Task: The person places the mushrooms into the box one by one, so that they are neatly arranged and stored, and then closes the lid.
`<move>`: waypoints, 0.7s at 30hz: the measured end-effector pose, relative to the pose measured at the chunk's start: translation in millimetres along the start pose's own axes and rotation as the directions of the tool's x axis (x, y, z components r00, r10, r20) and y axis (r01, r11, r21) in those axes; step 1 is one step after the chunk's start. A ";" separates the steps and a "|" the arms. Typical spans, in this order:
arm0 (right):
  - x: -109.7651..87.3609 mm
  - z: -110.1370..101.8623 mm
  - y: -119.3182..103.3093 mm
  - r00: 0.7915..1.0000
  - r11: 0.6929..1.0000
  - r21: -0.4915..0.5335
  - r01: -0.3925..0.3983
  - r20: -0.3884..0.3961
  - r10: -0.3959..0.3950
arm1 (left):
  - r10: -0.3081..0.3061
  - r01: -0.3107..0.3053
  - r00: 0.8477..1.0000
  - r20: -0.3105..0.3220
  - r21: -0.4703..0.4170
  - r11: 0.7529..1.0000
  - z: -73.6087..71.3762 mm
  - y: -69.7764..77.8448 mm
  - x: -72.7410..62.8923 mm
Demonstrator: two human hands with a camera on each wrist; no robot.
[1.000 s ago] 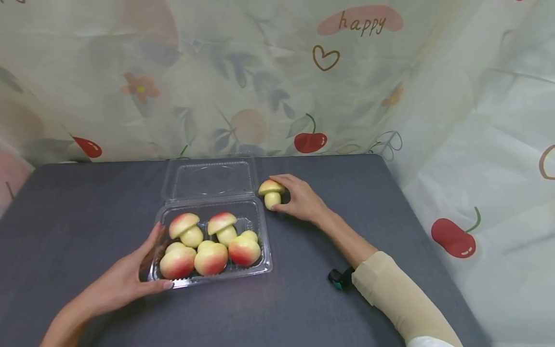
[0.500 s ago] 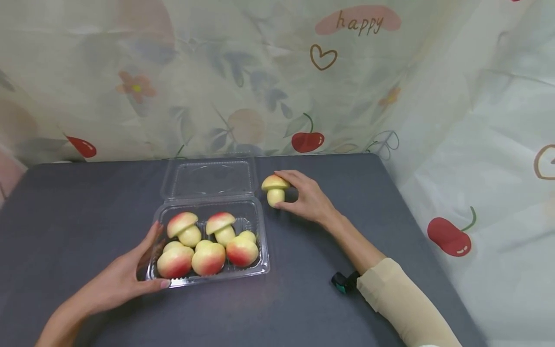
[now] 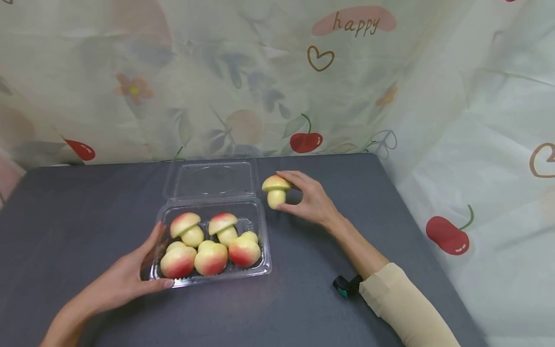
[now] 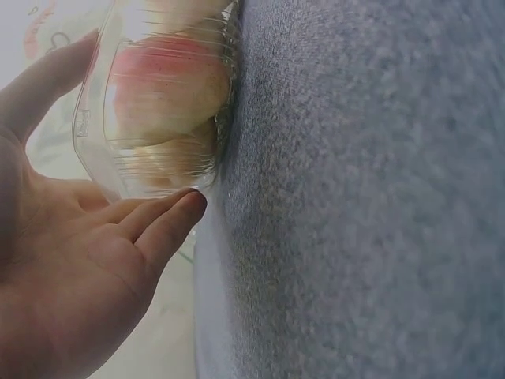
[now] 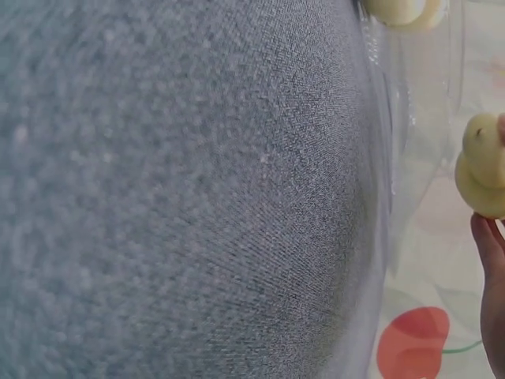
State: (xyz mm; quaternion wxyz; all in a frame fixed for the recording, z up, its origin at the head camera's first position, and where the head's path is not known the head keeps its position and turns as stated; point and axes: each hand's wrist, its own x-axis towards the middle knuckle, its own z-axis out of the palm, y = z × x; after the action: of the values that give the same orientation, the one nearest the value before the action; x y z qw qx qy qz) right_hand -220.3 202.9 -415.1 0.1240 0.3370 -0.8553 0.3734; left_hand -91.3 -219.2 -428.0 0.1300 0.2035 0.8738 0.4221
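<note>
A clear plastic clamshell box point(image 3: 265, 250) sits on the table with its lid laid back. Several pale yellow mushroom-shaped pieces with red-blushed caps lie inside, such as one mushroom-shaped piece point(image 3: 211, 259) in the front row. My left hand point(image 3: 123, 277) holds the box's left end, thumb at the front corner and fingers along the side; the left wrist view shows the fingers fairly straight against the clear wall. Right of the lid hinge, my right hand point(image 3: 310, 200) pinches another mushroom-shaped piece point(image 3: 276, 191), upright, thumb at its stem and fingers on its cap.
A grey cloth covers the table point(image 3: 312, 260). The open lid point(image 3: 212, 179) reaches toward the back edge, where a printed curtain point(image 3: 195, 72) hangs. A small black device point(image 3: 344, 286) shows beside the right sleeve.
My right hand has moved slightly right and up with the mushroom-shaped piece in its fingers. The left hand stays at the box; the whole view shifts a little.
</note>
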 end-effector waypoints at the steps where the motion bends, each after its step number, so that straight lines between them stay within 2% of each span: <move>1: -0.1 0.1 -0.3 1.000 1.000 0.005 0.006 -0.002 -0.006 | 0.003 -0.003 1.000 0.001 -0.003 1.000 0.4 0.1 0.0; 15: 4.8 4.9 -12.6 0.997 0.997 0.038 0.072 0.007 -0.073 | -0.020 0.020 1.000 0.009 -0.017 1.000 1.8 1.4 1.8; 21: 5.9 7.5 -16.9 0.995 0.996 0.006 0.093 0.019 -0.093 | -0.034 0.034 0.999 0.019 -0.019 0.999 1.8 2.7 3.3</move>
State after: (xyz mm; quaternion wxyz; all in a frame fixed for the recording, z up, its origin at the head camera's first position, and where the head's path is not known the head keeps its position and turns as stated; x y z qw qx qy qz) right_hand -213.1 186.3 -408.2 0.1321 0.3804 -0.8389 0.3661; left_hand -92.9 -215.0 -427.1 0.1471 0.1913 0.8718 0.4262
